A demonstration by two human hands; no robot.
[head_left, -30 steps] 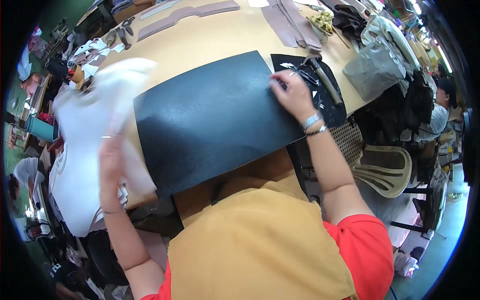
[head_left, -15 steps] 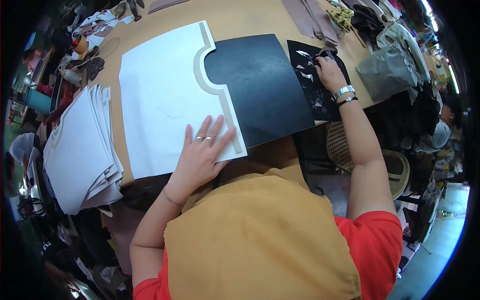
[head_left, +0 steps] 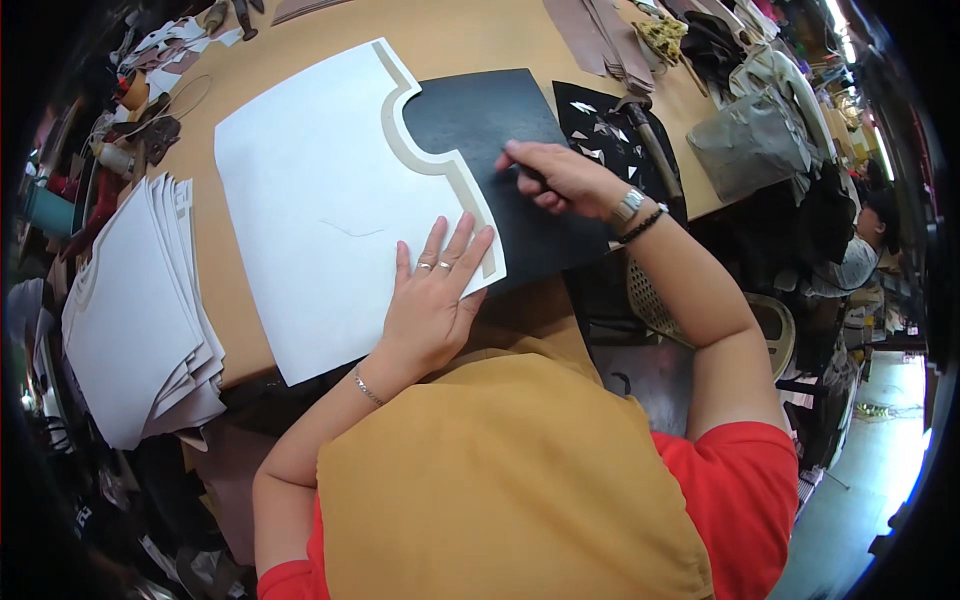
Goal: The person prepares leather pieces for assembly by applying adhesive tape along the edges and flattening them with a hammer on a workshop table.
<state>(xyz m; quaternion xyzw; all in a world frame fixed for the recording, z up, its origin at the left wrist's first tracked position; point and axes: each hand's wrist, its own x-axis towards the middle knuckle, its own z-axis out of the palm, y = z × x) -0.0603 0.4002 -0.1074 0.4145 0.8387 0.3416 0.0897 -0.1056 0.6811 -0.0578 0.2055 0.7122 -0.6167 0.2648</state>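
A large white panel (head_left: 310, 210) lies on the table, with a curved notch and a beige strip along its right edge. My left hand (head_left: 435, 300) rests flat on its lower right corner, fingers spread. Under the panel's right side is a smooth black board (head_left: 490, 110). Over this board my right hand (head_left: 565, 180) is closed around a slim dark tool (head_left: 533, 177); its kind is hidden by the fingers. A hammer (head_left: 652, 150) with a wooden handle lies on a black sheet (head_left: 575, 100) strewn with small white scraps.
A stack of white panels (head_left: 140, 310) overhangs the table (head_left: 460, 35) at the left. Mauve sheets (head_left: 595, 45) and a grey bag (head_left: 750, 145) are at the far right. Several tools (head_left: 243, 18) and scraps lie at the far left. A chair (head_left: 770, 335) stands at right.
My right hand has moved left from the black sheet to above the black board, uncovering the hammer. The white panel has turned slightly, with my left hand still flat on it.
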